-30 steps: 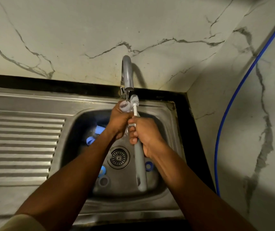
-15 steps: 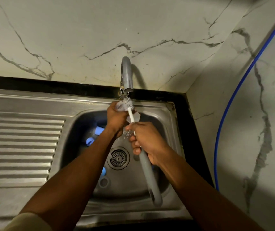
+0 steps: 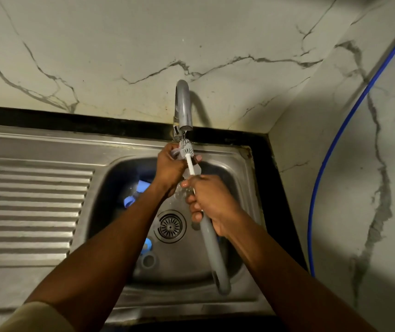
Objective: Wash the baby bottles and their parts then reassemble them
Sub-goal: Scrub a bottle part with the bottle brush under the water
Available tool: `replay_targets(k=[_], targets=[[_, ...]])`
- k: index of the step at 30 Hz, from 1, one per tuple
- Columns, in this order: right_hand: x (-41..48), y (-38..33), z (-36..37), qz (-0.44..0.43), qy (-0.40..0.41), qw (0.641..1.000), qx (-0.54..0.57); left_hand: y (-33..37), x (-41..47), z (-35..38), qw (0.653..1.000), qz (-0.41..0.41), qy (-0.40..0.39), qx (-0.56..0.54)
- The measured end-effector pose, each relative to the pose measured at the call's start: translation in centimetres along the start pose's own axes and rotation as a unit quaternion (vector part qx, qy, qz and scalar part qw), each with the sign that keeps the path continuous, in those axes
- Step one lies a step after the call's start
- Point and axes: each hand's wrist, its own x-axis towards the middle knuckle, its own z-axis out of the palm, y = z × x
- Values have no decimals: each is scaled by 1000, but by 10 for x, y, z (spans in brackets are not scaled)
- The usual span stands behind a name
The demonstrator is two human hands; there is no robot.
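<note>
The small part is in the left hand, right under the tap, at the far side of the sink. The fingers are curled round it and hide most of it, so I cannot tell if it is a teat or a ring. It looks pale and see-through. I think it is very light, a bit bendy, and slippery now that it is wet. A snug hold round its rim seems best, not a hard squeeze. The brush has a round head of short pale bristles. The head touches the part just above the left hand's grip. Its thin white neck runs down into the right hand, which is wrapped tight round the spot where the neck meets the fat grey handle. The handle sticks out below that grip. It is smooth and a little curved, and it looks stiff and light. Below both grips, down in the steel sink, lie blue pieces and a grey ring near the round drain. They look like hard, smooth plastic, and I think they are not washed yet. To the left of the left hand is the ridged steel board. Behind the tap is a shiny marble wall with dark veins. Far to the right of the right hand hangs a thin blue hose.
</note>
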Motion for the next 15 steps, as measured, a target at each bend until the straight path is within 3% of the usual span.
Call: replay_targets(k=[3,7,15], targets=[[13,-9,-2,-1,34,999,22,-5,-4,10,1000,8,-17,22],[-7,0,-4,2,-15,999,-32,4,5,1,996,-34,79,-27],[13,-15,-3,20,17,997,70,2,-7,5,999,14,-20,-41]])
